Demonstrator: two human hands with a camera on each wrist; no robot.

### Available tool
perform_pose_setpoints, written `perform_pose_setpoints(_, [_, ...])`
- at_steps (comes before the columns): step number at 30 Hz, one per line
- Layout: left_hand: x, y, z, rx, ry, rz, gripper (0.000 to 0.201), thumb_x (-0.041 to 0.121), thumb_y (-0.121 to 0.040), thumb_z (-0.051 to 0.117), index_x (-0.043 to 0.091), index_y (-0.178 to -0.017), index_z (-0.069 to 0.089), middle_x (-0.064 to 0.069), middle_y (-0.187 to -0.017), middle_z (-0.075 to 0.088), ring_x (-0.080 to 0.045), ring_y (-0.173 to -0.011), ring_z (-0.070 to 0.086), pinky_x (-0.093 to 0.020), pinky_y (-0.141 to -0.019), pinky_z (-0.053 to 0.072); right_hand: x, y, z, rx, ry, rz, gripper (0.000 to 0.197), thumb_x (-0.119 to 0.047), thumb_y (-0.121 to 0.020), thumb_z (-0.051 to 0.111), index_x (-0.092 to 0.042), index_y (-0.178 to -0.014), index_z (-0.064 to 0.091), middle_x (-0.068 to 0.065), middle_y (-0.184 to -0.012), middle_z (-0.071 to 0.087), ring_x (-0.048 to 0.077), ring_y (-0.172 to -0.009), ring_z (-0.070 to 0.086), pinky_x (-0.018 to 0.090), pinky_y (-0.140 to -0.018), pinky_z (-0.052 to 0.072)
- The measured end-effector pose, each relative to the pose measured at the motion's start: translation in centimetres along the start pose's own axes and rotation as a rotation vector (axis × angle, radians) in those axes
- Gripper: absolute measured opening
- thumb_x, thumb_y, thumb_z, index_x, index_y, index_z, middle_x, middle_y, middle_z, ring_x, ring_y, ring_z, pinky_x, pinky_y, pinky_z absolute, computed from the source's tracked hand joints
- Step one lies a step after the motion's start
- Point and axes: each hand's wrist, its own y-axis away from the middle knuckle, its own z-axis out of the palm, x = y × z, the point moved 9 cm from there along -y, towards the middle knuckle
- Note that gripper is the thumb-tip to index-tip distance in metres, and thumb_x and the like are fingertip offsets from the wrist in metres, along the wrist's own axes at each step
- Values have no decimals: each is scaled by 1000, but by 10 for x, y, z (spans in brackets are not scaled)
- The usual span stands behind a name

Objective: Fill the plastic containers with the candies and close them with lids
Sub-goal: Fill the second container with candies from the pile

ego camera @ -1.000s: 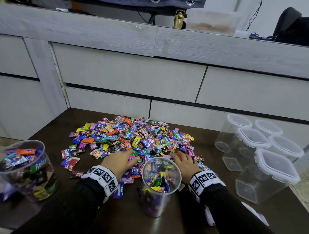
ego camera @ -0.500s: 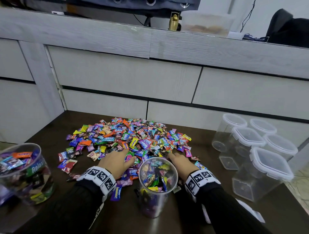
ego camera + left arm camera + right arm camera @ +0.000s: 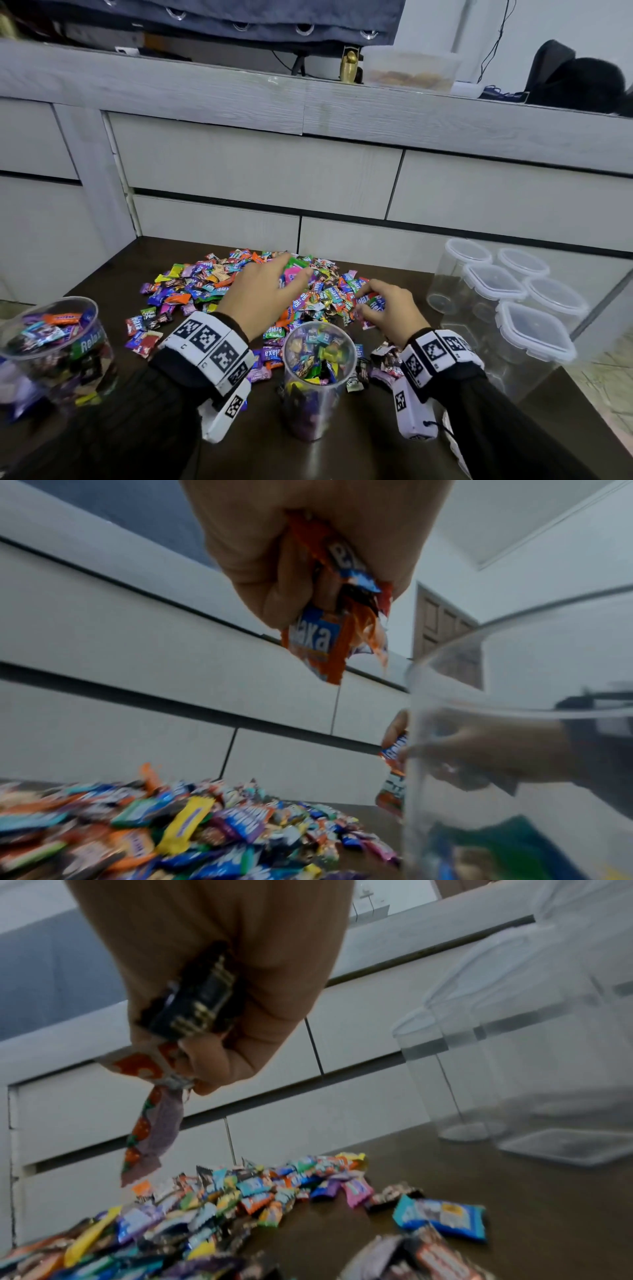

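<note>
A heap of wrapped candies (image 3: 239, 287) covers the middle of the dark table (image 3: 342, 452). In front of it stands an open round plastic container (image 3: 317, 373), partly filled with candies. My left hand (image 3: 270, 294) hangs above the heap, left of the container, gripping a bunch of orange and blue candies (image 3: 329, 620). To the container's right, my right hand (image 3: 383, 308) is lifted off the heap with a handful of candies (image 3: 178, 1047) in its curled fingers (image 3: 212, 1058). The container's rim (image 3: 514, 631) shows close by in the left wrist view.
A wider round tub (image 3: 54, 349) filled with candies stands at the left table edge. Several empty lidded containers (image 3: 513, 301) cluster at the right (image 3: 514, 1069). White drawer fronts (image 3: 260, 178) rise right behind the table.
Both hands were resting flat on the heap beside the container. They have closed on candies and lifted off the pile.
</note>
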Motion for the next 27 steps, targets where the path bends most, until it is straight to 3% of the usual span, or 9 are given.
perform_pose_setpoints(2, [20, 5, 1, -21, -1, 49, 77, 69, -89, 32, 16, -142, 46, 8, -56, 50, 1, -59, 50, -29, -68, 37, -9, 1, -13, 38, 15, -26, 9, -18, -84, 69, -23, -91, 64, -8, -86, 64, 11, -82, 56, 25, -72, 42])
perform_pose_setpoints(4, [33, 11, 5, -51, 9, 73, 72, 67, -90, 36, 19, -143, 46, 8, -54, 46, 0, -55, 45, -31, -61, 35, -18, 3, -24, 78, 12, -52, 10, -20, -84, 69, -22, -93, 65, -4, -97, 66, 13, -87, 58, 18, -70, 42])
perform_pose_setpoints(6, [42, 17, 12, -97, -22, 88, 67, 65, -92, 39, 22, -144, 45, 8, -59, 44, -8, -61, 46, -31, -63, 34, -26, 6, -33, 112, -57, -72, 9, -19, -84, 70, -21, -92, 66, -3, -94, 67, 8, -77, 62, 9, -61, 43])
perform_pose_setpoints(10, [56, 27, 18, -169, -108, 134, 63, 62, -93, 40, 27, -144, 43, 9, -62, 37, -23, -72, 52, -32, -69, 41, -38, 14, -43, 128, -139, -108, 9, -18, -83, 72, -20, -91, 67, -6, -83, 67, -5, -60, 57, 7, -54, 41])
perform_pose_setpoints(15, [74, 30, 2, -90, -147, 255, 56, 60, -94, 42, 22, -133, 53, 0, -70, 58, -20, -72, 56, -34, -69, 47, -45, 23, -46, 122, -157, -118, 12, -20, -83, 72, -18, -94, 67, -5, -89, 69, 7, -73, 64, 19, -64, 52])
perform_pose_setpoints(18, [81, 34, -1, -96, -61, 295, 57, 62, -92, 41, 23, -132, 53, 1, -72, 61, -10, -64, 55, -33, -67, 50, -47, 26, -45, 120, -165, -123, 12, -18, -83, 72, -17, -95, 67, -3, -90, 69, 10, -75, 65, 17, -65, 52])
perform_pose_setpoints(21, [83, 38, 14, -174, -41, 317, 53, 61, -93, 43, 25, -130, 54, 8, -60, 49, -1, -53, 44, -20, -52, 33, -47, 26, -45, 116, -189, -120, 12, -17, -84, 71, -17, -94, 67, -2, -91, 69, 11, -76, 66, 18, -64, 53])
perform_pose_setpoints(23, [80, 41, 27, -231, -77, 332, 50, 59, -95, 43, 24, -128, 55, 7, -60, 48, -5, -55, 42, -24, -54, 30, -47, 27, -45, 115, -190, -119, 12, -18, -84, 72, -17, -94, 67, -2, -91, 70, 11, -76, 67, 20, -65, 55])
perform_pose_setpoints(27, [78, 49, 38, -248, -183, 422, 44, 53, -97, 42, 22, -126, 54, -2, -86, 66, -20, -78, 56, -36, -68, 45, -46, 28, -44, 112, -194, -127, 11, -19, -84, 72, -18, -94, 67, -3, -93, 70, 8, -75, 66, 19, -66, 55])
